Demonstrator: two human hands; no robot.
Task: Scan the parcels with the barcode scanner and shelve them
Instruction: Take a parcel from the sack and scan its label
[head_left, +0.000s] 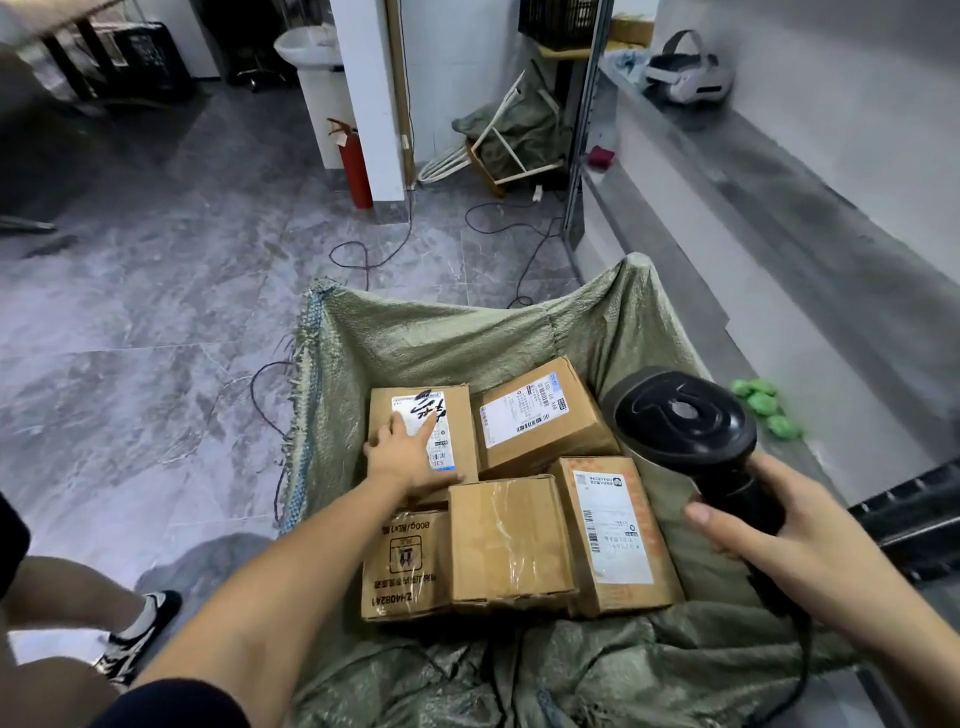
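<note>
Meanwhile, left hand (410, 457) presses spread fingers on a brown labelled cardboard parcel (422, 441) in the green woven sack (415, 338); right hand (795, 530) grips the black barcode scanner (685, 421).
Fingers apparently cover part of the label, so a scan may misread; neighbouring boxes could shift on lifting.

It looked like a parcel depot's back room. A woven sack (395, 343) of labelled cardboard parcels (545, 410) lay open on a grey tiled floor (156, 291), beside metal shelving (737, 208). A red fire extinguisher (355, 166) stood by a white pillar (363, 78), and loose cables (363, 254) trailed across the floor.
</note>
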